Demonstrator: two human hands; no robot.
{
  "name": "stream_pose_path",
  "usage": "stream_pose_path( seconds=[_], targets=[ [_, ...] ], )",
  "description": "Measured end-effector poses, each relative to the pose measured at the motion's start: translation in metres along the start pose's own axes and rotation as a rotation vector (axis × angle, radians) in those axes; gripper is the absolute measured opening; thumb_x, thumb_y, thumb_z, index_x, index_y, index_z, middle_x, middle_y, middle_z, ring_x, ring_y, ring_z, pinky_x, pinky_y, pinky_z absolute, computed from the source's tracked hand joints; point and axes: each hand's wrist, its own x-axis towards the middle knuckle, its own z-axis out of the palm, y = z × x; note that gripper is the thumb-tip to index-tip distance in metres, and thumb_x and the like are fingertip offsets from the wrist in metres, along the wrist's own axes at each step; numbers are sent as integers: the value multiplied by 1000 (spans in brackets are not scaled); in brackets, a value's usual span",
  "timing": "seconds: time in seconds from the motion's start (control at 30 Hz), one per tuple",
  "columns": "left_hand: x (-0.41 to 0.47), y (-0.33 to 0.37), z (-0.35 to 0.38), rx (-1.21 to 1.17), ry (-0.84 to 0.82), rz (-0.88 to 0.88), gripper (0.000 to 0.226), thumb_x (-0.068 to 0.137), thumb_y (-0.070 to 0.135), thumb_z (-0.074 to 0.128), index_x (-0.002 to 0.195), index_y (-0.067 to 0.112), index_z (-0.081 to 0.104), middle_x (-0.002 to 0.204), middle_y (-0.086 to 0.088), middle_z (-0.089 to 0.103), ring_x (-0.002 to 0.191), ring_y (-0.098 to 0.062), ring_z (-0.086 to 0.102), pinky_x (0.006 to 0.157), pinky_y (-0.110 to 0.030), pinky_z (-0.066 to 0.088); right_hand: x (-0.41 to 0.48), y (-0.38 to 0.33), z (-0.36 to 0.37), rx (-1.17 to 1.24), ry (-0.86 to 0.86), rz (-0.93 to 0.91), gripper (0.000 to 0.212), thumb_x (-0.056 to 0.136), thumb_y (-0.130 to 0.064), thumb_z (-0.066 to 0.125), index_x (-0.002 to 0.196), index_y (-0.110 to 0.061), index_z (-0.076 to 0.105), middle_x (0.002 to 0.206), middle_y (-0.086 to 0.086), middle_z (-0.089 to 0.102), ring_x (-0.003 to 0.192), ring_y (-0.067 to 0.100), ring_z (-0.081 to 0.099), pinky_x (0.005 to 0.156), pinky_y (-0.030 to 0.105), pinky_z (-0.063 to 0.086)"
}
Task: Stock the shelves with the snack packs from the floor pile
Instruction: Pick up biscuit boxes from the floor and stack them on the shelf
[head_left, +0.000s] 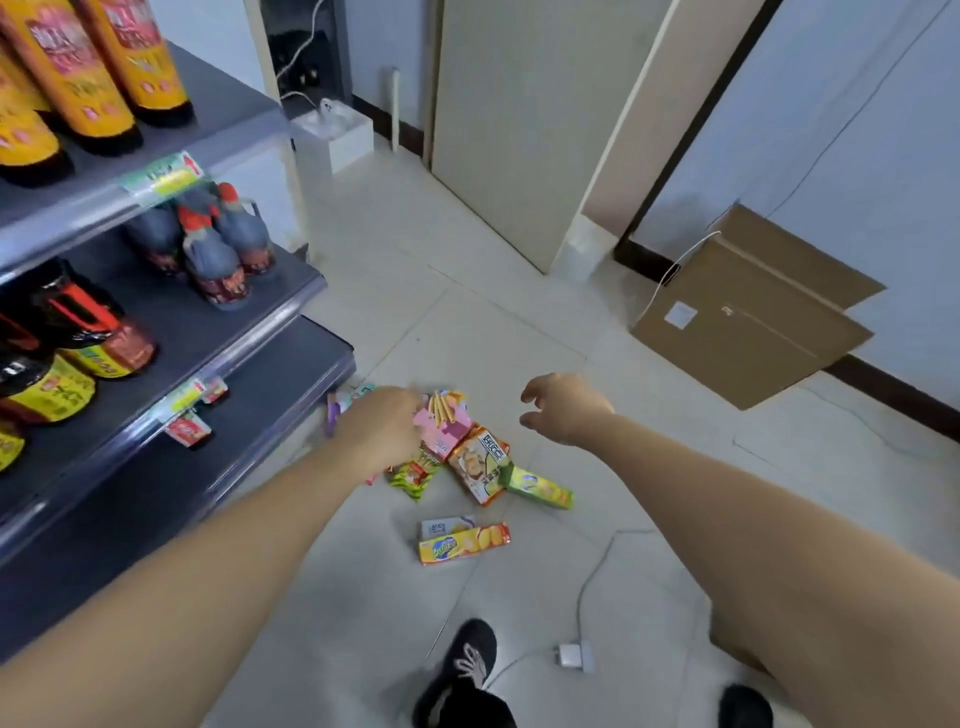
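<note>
Left hand (382, 423) is down on the pink cardboard box of biscuit sticks (448, 425) at frame centre, its fingers hidden and its grip unclear. Right hand (566, 410) hovers beside it, loosely curled, holding nothing. The colourful snack packs (475, 465) are heaped on the pale tiled floor (467, 322), just off the edge of the dark grey bottom shelf (208, 441), with open tiles to the right. The print is too blurred to read.

So both arms are bare the whole way, from the frame edge down to the left hand (382, 426) and the right hand (563, 408). Footwear: a black sneaker (470, 654) with pale pinkish laces, just left of the white charger plug (574, 656) on the floor. There's a second black shoe (745, 706) well to the plug's right, mostly cropped. A dark trouser leg (467, 709) shows below-left of the plug, right at the sneaker's heel.
</note>
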Motion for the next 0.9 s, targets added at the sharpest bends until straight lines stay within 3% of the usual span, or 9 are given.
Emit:
stream_pose_path(
  seconds=[0.13,0.27,0.4,0.6,0.73,0.9],
  targets=[
    [65,-1,63,-35,-66,-27,24,91,21,54,113,13,61,114,-8,62,100,-29,58,73,-33,44,68,39,35,15,-57,57,36,87,-35,62,122,-26,61,125,-2,60,115,23,55,92,33,48],
    [117,-13,133,-4,-120,-11,14,90,23,53,97,11,57,109,-10,61,101,-30,57,72,-36,45,127,75,87,32,-111,107,35,88,-31,62,122,-23,61,125,-2,60,116,22,54,90,29,44],
    [153,-34,209,33,-205,-16,29,90,25,57,117,14,59,115,-8,61,107,-29,58,75,-36,48,172,110,155,70,-157,186,34,86,-30,63,119,-25,62,123,-2,61,112,20,56,83,28,44],
    [187,-65,329,67,-360,-43,36,91,30,58,122,14,56,121,-8,58,113,-29,55,85,-39,50,223,152,267,117,-223,259,32,84,-29,64,116,-25,63,118,-1,62,107,23,59,81,28,46],
    [194,-76,408,124,-446,-12,36,89,35,59,119,15,56,118,-6,59,112,-27,54,83,-35,47,247,177,334,126,-240,312,46,83,-33,68,128,-27,57,127,0,58,114,23,56,91,33,49],
    [201,-90,492,247,-534,20,58,79,45,65,126,16,48,123,-3,55,117,-24,51,86,-33,45,274,206,402,102,-203,319,68,81,-32,71,141,-25,42,132,6,54,122,26,49,93,35,46]
  ],
)
